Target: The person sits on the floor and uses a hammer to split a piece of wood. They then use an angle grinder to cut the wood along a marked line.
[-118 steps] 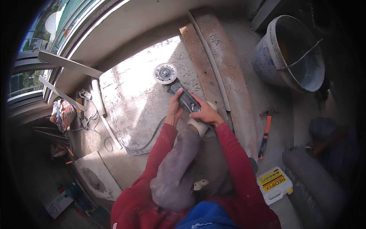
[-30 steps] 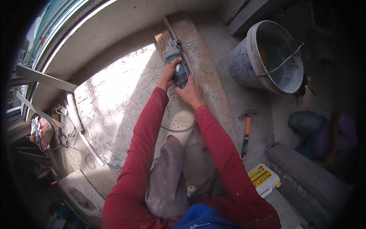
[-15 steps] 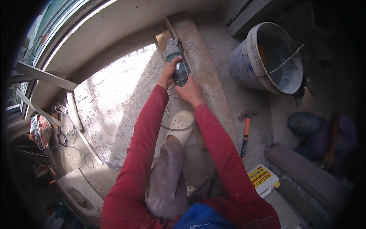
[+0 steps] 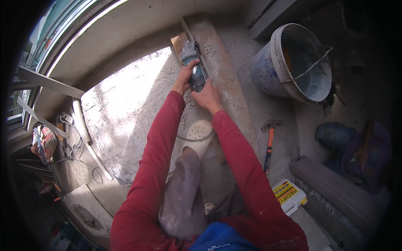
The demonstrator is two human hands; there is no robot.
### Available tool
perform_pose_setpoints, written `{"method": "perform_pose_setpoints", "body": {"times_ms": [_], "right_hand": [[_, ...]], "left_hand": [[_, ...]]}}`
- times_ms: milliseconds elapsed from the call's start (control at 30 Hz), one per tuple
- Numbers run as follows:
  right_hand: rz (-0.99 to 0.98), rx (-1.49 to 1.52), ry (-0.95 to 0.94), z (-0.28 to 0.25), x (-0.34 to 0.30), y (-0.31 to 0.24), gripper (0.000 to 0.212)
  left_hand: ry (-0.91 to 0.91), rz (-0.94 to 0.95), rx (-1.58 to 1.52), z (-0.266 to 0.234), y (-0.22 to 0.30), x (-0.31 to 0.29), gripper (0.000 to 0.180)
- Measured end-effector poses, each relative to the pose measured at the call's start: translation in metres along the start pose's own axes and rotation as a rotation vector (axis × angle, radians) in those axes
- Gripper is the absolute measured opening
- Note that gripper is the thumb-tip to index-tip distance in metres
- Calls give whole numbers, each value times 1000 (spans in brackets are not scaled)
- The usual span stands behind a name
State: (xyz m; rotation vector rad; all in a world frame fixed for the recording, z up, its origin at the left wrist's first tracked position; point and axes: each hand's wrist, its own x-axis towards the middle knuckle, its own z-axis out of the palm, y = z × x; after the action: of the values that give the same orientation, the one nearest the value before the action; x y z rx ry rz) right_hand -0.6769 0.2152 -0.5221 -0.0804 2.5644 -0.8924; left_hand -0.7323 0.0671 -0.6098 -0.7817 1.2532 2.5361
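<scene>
At the metal strip (image 4: 188,30) I see the grinder (image 4: 194,72) (heavy and rigid, I judge), left hand (image 4: 184,75) wrapped around its body, right hand (image 4: 209,98) grasping its tail, likely the best holds.

— Where's the light from?
— The window (image 4: 52,35) at ten o'clock; it glares white on the slab (image 4: 121,121).
— And the rest?
— Dim at four and eight o'clock; straight edges bow toward a black rim.

This looks like an indoor building site: dusty, bare concrete floor (image 4: 287,142) beside a window (image 4: 19,103), a chip-strewn board (image 4: 220,62), 1 grimy bucket (image 4: 267,71), 1 orange-handled hammer (image 4: 269,146) and an angle grinder (image 4: 189,55).
</scene>
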Motion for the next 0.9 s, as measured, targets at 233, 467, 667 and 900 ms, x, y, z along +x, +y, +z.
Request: {"method": "perform_pose_setpoints", "body": {"times_ms": [233,467,667,900], "right_hand": [[3,-17,1,-1,3,-1,72],[-19,-31,21,2,2,2,74],[-17,-31,29,1,-5,4,67],[-15,-8,15,1,-10,6,73]], "left_hand": [[18,-30,-10,1,2,1,39],[8,-15,-19,4,3,-4,38],[26,13,-21,6,-1,-10,37],[44,37,-11,8,-6,-15,36]]}}
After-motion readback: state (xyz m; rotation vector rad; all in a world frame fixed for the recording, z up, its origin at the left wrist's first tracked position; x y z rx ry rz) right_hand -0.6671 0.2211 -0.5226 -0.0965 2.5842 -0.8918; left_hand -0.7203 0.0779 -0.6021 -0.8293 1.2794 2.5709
